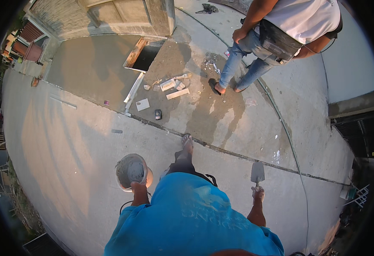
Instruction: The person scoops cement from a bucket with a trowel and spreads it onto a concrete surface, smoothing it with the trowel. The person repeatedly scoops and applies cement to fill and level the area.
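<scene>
My right hand [258,194] is wrapped round the handle of a trowel [258,170], its flat grey blade pointing away from me above the concrete. On my left, a bucket [149,175] smeared with cement holds some grey mortar [135,171]. My left hand [139,187] grips this bucket at its near rim; the fingertips are partly hidden. Between the two hands, one of my feet [187,140] in a sandal is at a joint line in the pavement.
Ahead lies a smooth wet concrete patch [84,64] beside a dark square pit [146,58] with a wooden edge. Rubble and board pieces [168,84] litter the ground nearby. Another person [264,47] stands at the right, near a green hose [281,117] crossing the pavement.
</scene>
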`<state>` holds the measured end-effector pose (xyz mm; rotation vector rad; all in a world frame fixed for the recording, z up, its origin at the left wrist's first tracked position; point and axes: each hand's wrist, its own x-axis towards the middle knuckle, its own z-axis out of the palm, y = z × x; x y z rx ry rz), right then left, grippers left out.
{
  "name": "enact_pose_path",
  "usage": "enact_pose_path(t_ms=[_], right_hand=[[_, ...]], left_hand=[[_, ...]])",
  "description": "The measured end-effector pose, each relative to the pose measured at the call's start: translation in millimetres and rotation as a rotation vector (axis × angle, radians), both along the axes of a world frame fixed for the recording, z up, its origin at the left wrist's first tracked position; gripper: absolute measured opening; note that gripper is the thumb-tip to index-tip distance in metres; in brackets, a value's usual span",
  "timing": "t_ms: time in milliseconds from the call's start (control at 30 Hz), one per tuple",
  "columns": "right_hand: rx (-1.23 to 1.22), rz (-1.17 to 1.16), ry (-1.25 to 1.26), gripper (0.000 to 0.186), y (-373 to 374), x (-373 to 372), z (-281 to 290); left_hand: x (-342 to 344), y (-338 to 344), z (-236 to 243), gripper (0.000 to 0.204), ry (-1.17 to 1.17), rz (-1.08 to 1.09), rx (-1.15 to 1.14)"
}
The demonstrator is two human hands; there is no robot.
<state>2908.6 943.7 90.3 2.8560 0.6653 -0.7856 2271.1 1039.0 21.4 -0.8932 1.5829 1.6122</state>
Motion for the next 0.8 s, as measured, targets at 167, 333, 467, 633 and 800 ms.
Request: enact_pose_path(t_ms=[167, 333, 467, 633, 800], right_hand=[[-0.027, -0.021, -0.014, 0.042, 98.1, 1.3, 27.2], [-0.049, 0.025, 0.021, 0.043, 192.0, 9.0, 53.1], [0.027, 0.148, 0.001, 0.045, 234.6, 47.7, 43.7], [-0.100, 0.120, 0.078, 0.049, 319.5, 86.6, 29.5], [-0.172, 0.114, 0.208, 0.051, 416.9, 135.7, 18.1]], left_hand=[[12.5, 78.1, -25.7, 0.048, -0.029, 0.041, -0.047], [31.0, 159.4, -42.8, 0.048, -0.006, 0.019, -0.036], [67.6, 228.2, -31.6, 0.051, 0.005, -0.017, 0.045], [104.9, 278.9, -12.4, 0.054, 0.072, -0.119, 0.179], [154.4, 323.0, 23.5, 0.052, -0.057, 0.124, 0.205]])
